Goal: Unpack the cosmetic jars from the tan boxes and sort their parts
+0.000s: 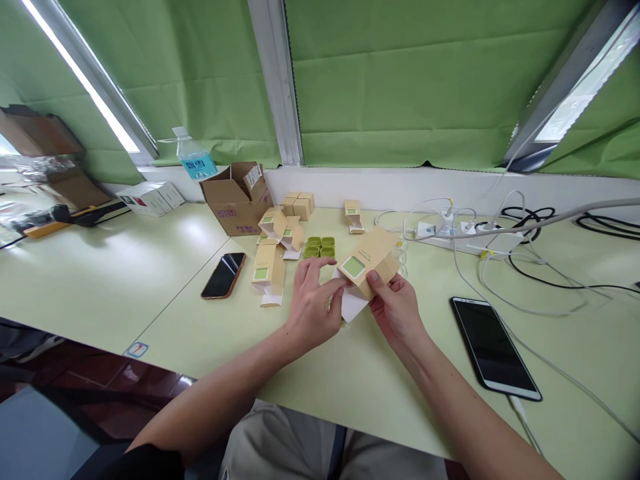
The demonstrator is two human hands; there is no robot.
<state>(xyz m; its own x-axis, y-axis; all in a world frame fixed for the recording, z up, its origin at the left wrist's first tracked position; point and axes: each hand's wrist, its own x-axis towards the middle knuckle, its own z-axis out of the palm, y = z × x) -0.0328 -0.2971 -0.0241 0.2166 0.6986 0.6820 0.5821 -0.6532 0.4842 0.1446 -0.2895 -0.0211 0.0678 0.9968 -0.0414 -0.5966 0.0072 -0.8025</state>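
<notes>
A tan paper box (pixel 375 253) with a green label and an open white flap is tilted above the table. My right hand (pixel 397 307) grips its near side, thumb on top. Beside the flap, my left hand (pixel 317 303) has its thumb against the box's left edge and its index finger raised apart; whether anything is between its fingers is hard to tell. Behind my left hand sit several small green containers (pixel 320 247). To the left stand similar tan boxes (pixel 269 267) with flaps hanging open, and one more open box (pixel 353 217) stands further back.
A black phone (pixel 223 275) lies left, near a cardboard carton (pixel 237 200) and a water bottle (pixel 193 157). Small closed boxes (pixel 299 205) stand by the wall. At right are a charging phone (pixel 495 347), a power strip (pixel 470 240) and loose cables.
</notes>
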